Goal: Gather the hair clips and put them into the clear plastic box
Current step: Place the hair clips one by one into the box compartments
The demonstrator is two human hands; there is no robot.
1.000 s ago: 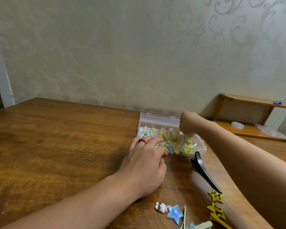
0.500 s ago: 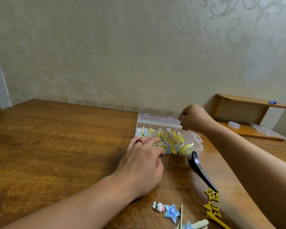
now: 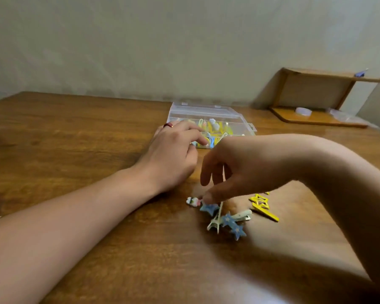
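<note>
Here your right hand (image 3: 226, 172) hangs directly over the loose hair clips (image 3: 223, 217), fingertips pinching at one; the clear plastic box (image 3: 208, 119) lies farther ahead, by your left hand (image 3: 173, 154), fingers relaxed at its near wall.

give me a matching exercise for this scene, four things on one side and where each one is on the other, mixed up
Things:
1. left hand
2. right hand
3. yellow star clip
4. blue clip

Places:
A. on top of the wooden shelf
B. on the table, right of the blue star clips
C. against the near left side of the clear box
D. over the loose clips, fingers reaching down to them

Pairs: 1-C, 2-D, 3-B, 4-A
</note>
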